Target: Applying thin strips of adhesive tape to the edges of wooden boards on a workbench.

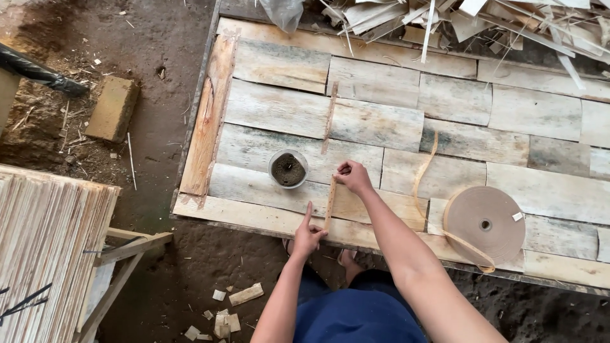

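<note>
Right now a thin wooden strip (pixel 330 202) lies on the plank worktable (pixel 521 114), its long axis running away from the person. The right hand (pixel 353 177) pinches the far end while the left hand (pixel 307 236) presses the near end with fingers closed, forefinger extended. Beside the right-hand grip stands a small cup (pixel 288 169); a tape roll (pixel 485 223) lies well apart toward the right, and the table edge sits just under the left hand.

The person's two forearms are bare to the bottom edge of the view, with no sleeves, watch or rings visible. Both hands, left (pixel 307 236) and right (pixel 353 178), are ungloved. Dark blue clothing covers the lap, and bare toes show beneath.
</note>
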